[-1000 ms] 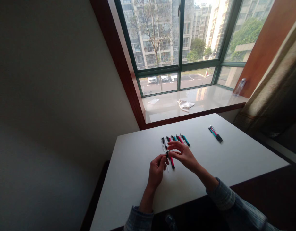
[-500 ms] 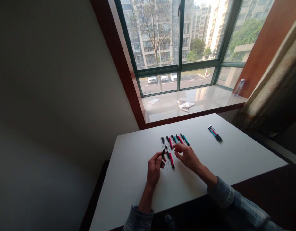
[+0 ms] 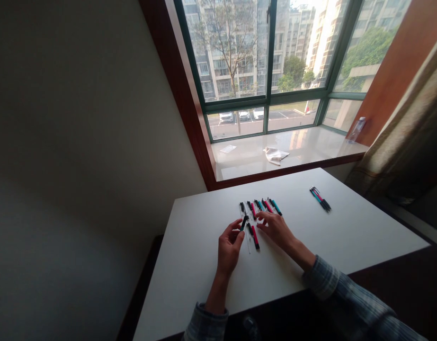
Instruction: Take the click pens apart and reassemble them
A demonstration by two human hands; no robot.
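Apparently handling single parts — pinching a dark pen piece in the left hand, seven o'clock from the pen row; poising a loose-fingered right hand, fingertips apart, at five — next, probably needing fine aim.

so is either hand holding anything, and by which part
The left hand pinches a black-and-teal pen piece by its lower, teal end. Whether the right hand holds anything small cannot be told.
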